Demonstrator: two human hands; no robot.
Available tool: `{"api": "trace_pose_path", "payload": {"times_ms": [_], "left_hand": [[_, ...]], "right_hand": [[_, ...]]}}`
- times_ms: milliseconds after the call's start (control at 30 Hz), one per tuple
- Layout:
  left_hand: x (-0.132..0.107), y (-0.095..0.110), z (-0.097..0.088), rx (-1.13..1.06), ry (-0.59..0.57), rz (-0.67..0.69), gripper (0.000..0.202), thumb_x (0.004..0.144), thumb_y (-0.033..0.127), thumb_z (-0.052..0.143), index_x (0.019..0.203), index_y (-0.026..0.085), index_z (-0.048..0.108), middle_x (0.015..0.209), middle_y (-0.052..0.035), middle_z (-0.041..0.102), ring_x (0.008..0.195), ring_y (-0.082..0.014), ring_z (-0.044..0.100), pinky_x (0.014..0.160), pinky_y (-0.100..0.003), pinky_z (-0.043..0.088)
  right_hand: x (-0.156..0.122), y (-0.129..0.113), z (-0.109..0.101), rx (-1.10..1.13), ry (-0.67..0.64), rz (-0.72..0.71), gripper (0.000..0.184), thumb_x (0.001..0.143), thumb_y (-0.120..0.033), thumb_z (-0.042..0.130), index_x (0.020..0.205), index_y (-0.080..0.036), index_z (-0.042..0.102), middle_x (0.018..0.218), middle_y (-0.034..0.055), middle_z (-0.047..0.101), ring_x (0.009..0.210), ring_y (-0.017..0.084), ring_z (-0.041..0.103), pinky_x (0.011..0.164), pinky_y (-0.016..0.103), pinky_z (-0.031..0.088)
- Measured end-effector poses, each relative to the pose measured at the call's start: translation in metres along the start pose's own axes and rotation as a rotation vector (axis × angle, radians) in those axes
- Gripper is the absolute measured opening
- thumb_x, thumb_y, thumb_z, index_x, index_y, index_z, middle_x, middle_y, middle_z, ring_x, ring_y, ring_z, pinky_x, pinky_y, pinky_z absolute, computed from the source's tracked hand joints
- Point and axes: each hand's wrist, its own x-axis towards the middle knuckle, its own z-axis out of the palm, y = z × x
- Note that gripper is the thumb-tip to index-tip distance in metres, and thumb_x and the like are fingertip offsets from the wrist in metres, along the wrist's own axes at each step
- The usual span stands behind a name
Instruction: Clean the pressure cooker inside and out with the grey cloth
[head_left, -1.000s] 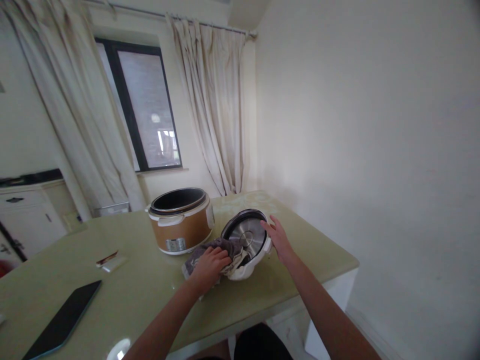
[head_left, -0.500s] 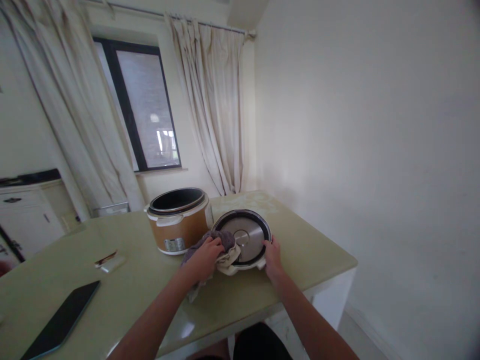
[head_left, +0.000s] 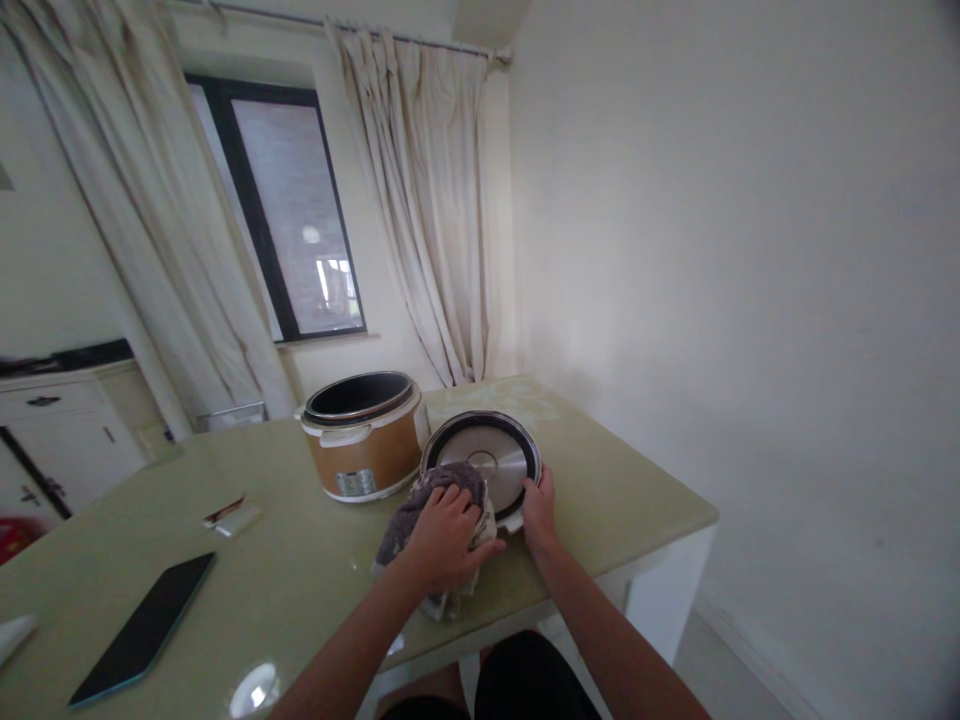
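Observation:
A round pressure cooker lid [head_left: 501, 462] lies with its metal inner face up and a dark seal round it. My right hand [head_left: 539, 508] grips its right edge, thumb over the rim. Bunched under my left hand [head_left: 448, 535] is a grey and cream cloth [head_left: 405, 525], pressed against the near left part of the lid; my left fingers curl over the cloth. Just left of the lid stands the open cooker body [head_left: 366, 440], orange-brown and white, with a dark inner pot. The cloth hides the lid's lower left edge.
A dark tablet [head_left: 146, 625] lies on the green tabletop [head_left: 300, 560] at left. Behind it are a small clear packet and a brown strip [head_left: 231, 513]. A white object [head_left: 13, 635] shows at the left edge. The table's right edge runs near the wall.
My left hand and the cloth have shifted right and toward me along the lid, covering more of its near edge. My right hand keeps its hold. The view has turned slightly left.

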Motion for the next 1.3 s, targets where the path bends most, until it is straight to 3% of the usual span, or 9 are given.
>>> {"api": "trace_pose_path", "payload": {"times_ms": [100, 267, 400, 633, 733, 867, 967, 1067, 1300], "left_hand": [[0.0, -0.03, -0.003, -0.062, 0.036, 0.058, 0.043, 0.11, 0.049, 0.04, 0.1, 0.023, 0.073, 0.112, -0.0082, 0.071, 0.113, -0.0272, 0.062, 0.102, -0.047, 0.044], [-0.003, -0.079, 0.007, -0.023, 0.147, 0.019, 0.031, 0.106, 0.046, 0.053, 0.111, 0.022, 0.072, 0.125, -0.0093, 0.072, 0.121, -0.0275, 0.062, 0.106, -0.043, 0.042], [0.003, -0.064, 0.017, 0.037, 0.167, -0.059, 0.031, 0.109, 0.036, 0.046, 0.098, 0.022, 0.071, 0.103, -0.0072, 0.075, 0.107, -0.0266, 0.064, 0.098, -0.044, 0.042], [0.023, 0.012, 0.032, 0.056, 0.209, -0.283, 0.04, 0.11, 0.034, 0.041, 0.089, 0.021, 0.074, 0.098, -0.0117, 0.078, 0.103, -0.0332, 0.07, 0.089, -0.05, 0.047], [0.029, 0.028, 0.026, 0.006, 0.187, -0.223, 0.038, 0.109, 0.04, 0.044, 0.092, 0.023, 0.073, 0.098, -0.0117, 0.078, 0.101, -0.0339, 0.071, 0.085, -0.049, 0.05], [0.029, 0.007, 0.001, -0.082, 0.185, -0.062, 0.03, 0.109, 0.037, 0.043, 0.104, 0.026, 0.071, 0.106, -0.0079, 0.075, 0.104, -0.0267, 0.07, 0.093, -0.042, 0.053], [0.019, -0.026, -0.01, -0.019, 0.234, -0.217, 0.034, 0.102, 0.046, 0.059, 0.125, 0.023, 0.066, 0.13, -0.014, 0.069, 0.124, -0.0335, 0.062, 0.104, -0.048, 0.049], [0.009, -0.05, -0.01, -0.028, 0.15, -0.381, 0.04, 0.096, 0.041, 0.067, 0.13, 0.02, 0.062, 0.126, -0.0156, 0.07, 0.12, -0.0351, 0.064, 0.102, -0.048, 0.049], [0.031, -0.049, -0.021, -0.511, 0.222, -0.422, 0.014, 0.1, 0.027, 0.053, 0.113, 0.025, 0.057, 0.105, -0.0061, 0.075, 0.099, -0.0252, 0.072, 0.09, -0.038, 0.053]], "right_hand": [[-0.002, -0.001, 0.002, -0.017, 0.022, -0.015, 0.047, 0.07, -0.037, 0.059, 0.115, -0.022, 0.064, 0.112, 0.0089, 0.075, 0.104, 0.027, 0.067, 0.095, 0.037, 0.052], [-0.008, -0.003, 0.007, -0.071, 0.043, -0.021, 0.054, 0.074, -0.041, 0.059, 0.123, -0.02, 0.061, 0.124, 0.0145, 0.072, 0.116, 0.03, 0.066, 0.104, 0.04, 0.048], [-0.012, -0.003, 0.008, -0.123, 0.057, -0.047, 0.055, 0.079, -0.04, 0.055, 0.13, -0.019, 0.059, 0.13, 0.0158, 0.071, 0.12, 0.03, 0.065, 0.107, 0.041, 0.046], [-0.01, -0.002, 0.006, -0.138, 0.039, -0.078, 0.05, 0.079, -0.04, 0.052, 0.124, -0.02, 0.061, 0.125, 0.014, 0.074, 0.115, 0.029, 0.067, 0.104, 0.039, 0.047], [-0.008, -0.001, 0.005, -0.137, 0.038, -0.08, 0.049, 0.079, -0.04, 0.052, 0.123, -0.02, 0.061, 0.123, 0.0134, 0.074, 0.112, 0.028, 0.068, 0.101, 0.038, 0.049], [-0.01, -0.004, 0.005, -0.134, 0.022, -0.067, 0.051, 0.079, -0.041, 0.054, 0.124, -0.02, 0.061, 0.124, 0.0141, 0.074, 0.115, 0.029, 0.066, 0.103, 0.039, 0.048], [-0.013, -0.008, 0.007, -0.114, 0.018, -0.06, 0.052, 0.08, -0.043, 0.055, 0.126, -0.02, 0.061, 0.127, 0.0138, 0.073, 0.118, 0.028, 0.065, 0.105, 0.038, 0.047], [-0.014, -0.008, 0.009, -0.104, 0.029, -0.05, 0.053, 0.078, -0.043, 0.056, 0.126, -0.021, 0.061, 0.126, 0.0138, 0.073, 0.119, 0.029, 0.065, 0.106, 0.04, 0.046], [-0.011, -0.002, 0.005, -0.102, 0.026, -0.045, 0.052, 0.077, -0.043, 0.06, 0.125, -0.023, 0.062, 0.124, 0.0124, 0.074, 0.118, 0.031, 0.066, 0.103, 0.041, 0.049]]}}
